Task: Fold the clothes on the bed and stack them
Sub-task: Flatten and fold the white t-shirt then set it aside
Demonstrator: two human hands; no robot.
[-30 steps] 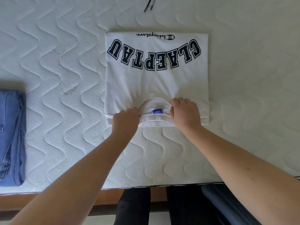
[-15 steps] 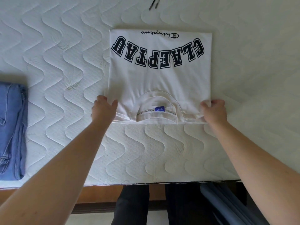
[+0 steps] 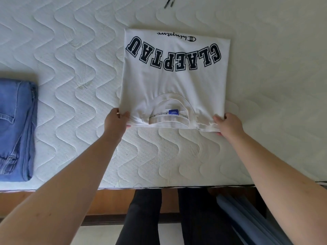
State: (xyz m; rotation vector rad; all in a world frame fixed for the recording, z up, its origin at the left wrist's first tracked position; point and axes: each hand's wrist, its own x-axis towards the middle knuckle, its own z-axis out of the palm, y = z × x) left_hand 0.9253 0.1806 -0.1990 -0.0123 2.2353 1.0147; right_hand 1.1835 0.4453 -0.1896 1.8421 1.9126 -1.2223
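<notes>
Gripping the near corners of the folded white T-shirt (image 3: 174, 85), left hand (image 3: 115, 122) and right hand (image 3: 228, 123) now pinch and lift its near edge, where before they only touched. Shirt lies mid-bed on quilted mattress (image 3: 74, 71); folded jeans (image 3: 16, 128) far left. Print reads "CLAEPTAU".
</notes>
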